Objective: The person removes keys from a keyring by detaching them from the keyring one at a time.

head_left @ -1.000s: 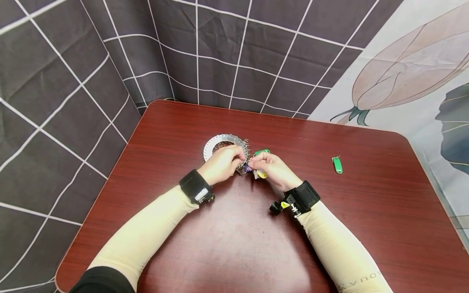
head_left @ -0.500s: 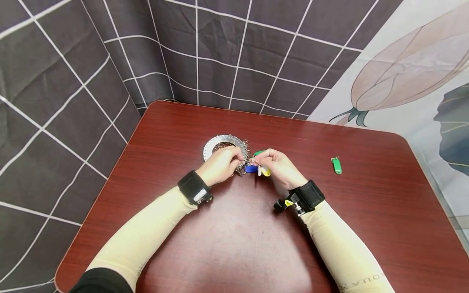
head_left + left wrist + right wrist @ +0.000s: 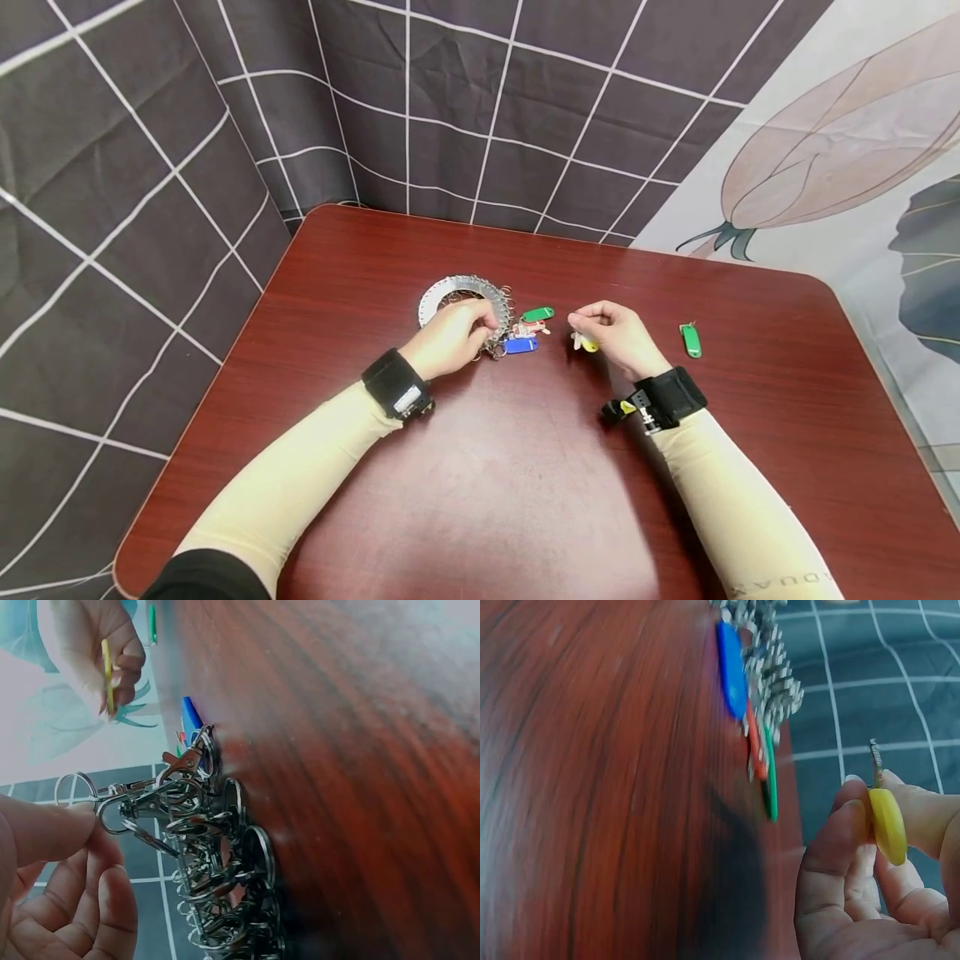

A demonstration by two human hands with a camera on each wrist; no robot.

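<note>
Table [image 3: 525, 500]: dark red wood grain, rounded corners, set against a grey grid cloth [image 3: 150, 167] at the left and back and a pale flower print [image 3: 840, 125] at the right.

Left hand [image 3: 452, 337]: lies over the near edge of the ring plate, fingers curled. In the left wrist view thumb and fingers [image 3: 52, 832] pinch a snap clip [image 3: 139, 806] at the edge of the clip cluster.

Right hand [image 3: 618, 336]: held right of the plate, well apart from it, fingers curled round a yellow tag. In the right wrist view the tag [image 3: 887, 823] sits clamped between fingertips, its small metal ring end sticking up.

Ring plate [image 3: 442, 296]: flat silver disc with a round opening, lying mid-table, partly covered by the left hand.

Clips [image 3: 217, 877]: dense bunch of silver snap hooks and split rings along the plate's right edge.

Blue tag [image 3: 521, 344]: lies on the table just right of the left hand, attached at the clips.

Green tag [image 3: 537, 314]: just beyond the blue one, also at the clips; a small red tag [image 3: 525, 328] lies between them.

Yellow tag [image 3: 588, 342]: in the right hand, clear of the plate.

Loose green tag [image 3: 690, 339]: lies alone on the table right of the right hand.
</note>
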